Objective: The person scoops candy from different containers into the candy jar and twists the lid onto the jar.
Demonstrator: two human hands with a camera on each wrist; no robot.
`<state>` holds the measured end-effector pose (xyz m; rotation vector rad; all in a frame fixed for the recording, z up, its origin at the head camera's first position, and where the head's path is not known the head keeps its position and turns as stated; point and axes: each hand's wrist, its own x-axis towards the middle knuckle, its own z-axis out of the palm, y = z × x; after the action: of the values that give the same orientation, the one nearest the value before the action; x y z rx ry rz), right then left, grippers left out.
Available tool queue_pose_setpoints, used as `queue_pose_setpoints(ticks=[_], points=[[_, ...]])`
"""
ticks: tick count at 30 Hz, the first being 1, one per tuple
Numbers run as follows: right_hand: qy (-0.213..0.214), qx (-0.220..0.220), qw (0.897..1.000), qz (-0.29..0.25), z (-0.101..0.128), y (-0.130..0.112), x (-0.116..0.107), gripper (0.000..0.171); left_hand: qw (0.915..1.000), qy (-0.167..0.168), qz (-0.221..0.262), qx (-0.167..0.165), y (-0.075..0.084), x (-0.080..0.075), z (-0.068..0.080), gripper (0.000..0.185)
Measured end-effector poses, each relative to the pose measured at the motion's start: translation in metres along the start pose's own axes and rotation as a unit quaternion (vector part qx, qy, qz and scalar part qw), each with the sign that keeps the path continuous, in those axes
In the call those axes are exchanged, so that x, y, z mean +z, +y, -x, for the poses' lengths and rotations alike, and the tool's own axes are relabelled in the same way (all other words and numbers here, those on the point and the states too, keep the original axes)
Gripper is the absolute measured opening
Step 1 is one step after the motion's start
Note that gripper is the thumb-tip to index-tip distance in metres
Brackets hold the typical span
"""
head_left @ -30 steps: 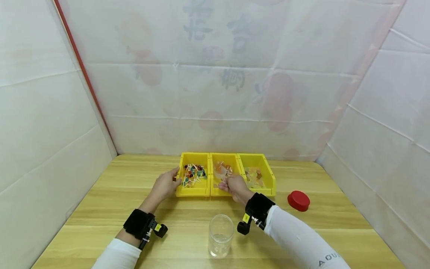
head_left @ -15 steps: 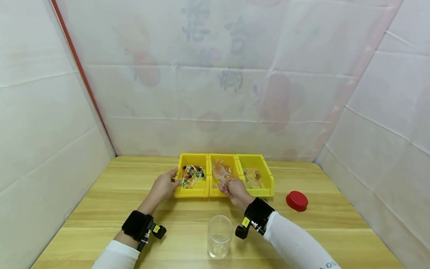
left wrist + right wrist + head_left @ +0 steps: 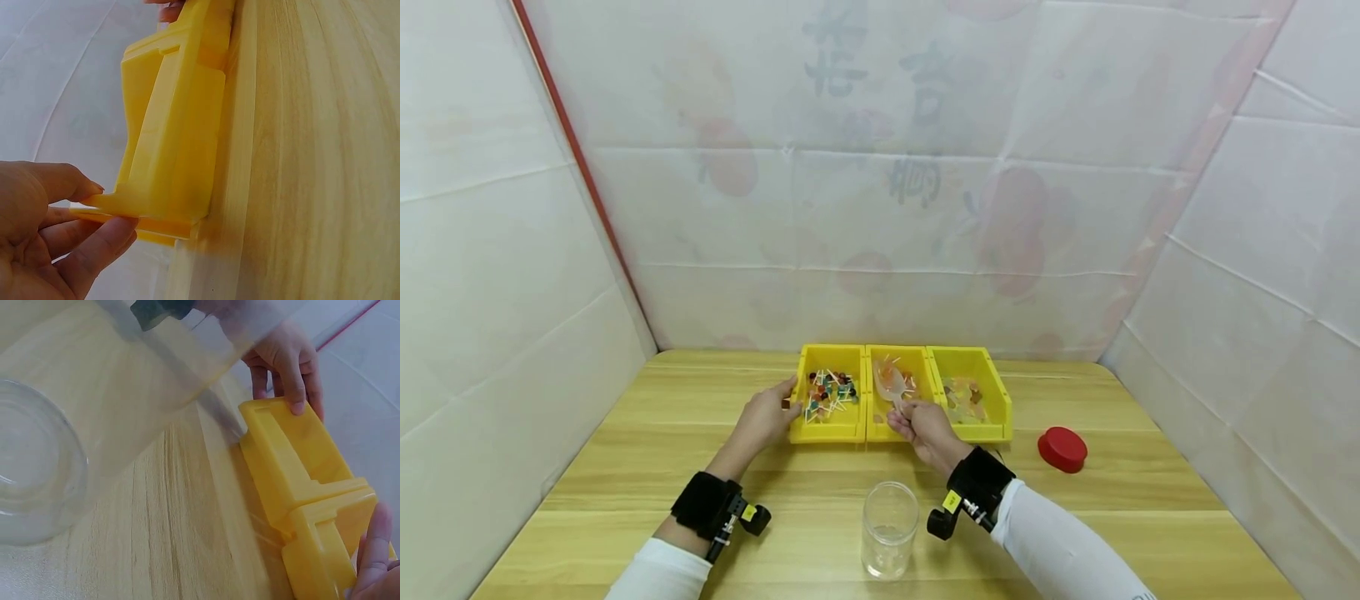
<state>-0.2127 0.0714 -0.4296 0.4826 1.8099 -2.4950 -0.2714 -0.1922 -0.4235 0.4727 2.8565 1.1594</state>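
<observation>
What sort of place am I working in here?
Probably a staged recording booth, not a home or shop: white sheeting walls in a bare wooden table that holds three yellow bins, a clear jar and a red lid.

I see a red lid (image 3: 1063, 448) on the tabletop (image 3: 625, 467), right of the clear jar (image 3: 890, 528), well apart from it.

The counter (image 3: 640, 467) is a light wooden surface with lengthwise plank grain, enclosed on three sides by white translucent sheeting. The rear wall sheet (image 3: 880, 183) shows horizontal fold creases and faint red shapes and dark characters showing through from behind; the left wall sheet (image 3: 497, 250) and right wall sheet (image 3: 1262, 275) slant outward toward the viewer. A thin red strip (image 3: 576, 158) runs diagonally down the rear left corner, and lighting is even and diffuse, without hard shadows.
</observation>
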Motion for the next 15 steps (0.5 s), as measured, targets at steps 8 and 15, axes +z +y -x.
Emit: queue_pose_setpoints(ticks=[8,15], points=[[-0.005,-0.003,1.000,-0.010,0.0005,0.0017,-0.0017,0.037,1.0000,-0.003,-0.003,-0.007,0.0000,0.0005,0.0001,0.060],[-0.014,-0.029,0.999,0.005,0.0058,0.0034,-0.0032,0.038,1.0000,-0.003,-0.004,-0.007,0.0001,0.0013,-0.0006,0.060]])
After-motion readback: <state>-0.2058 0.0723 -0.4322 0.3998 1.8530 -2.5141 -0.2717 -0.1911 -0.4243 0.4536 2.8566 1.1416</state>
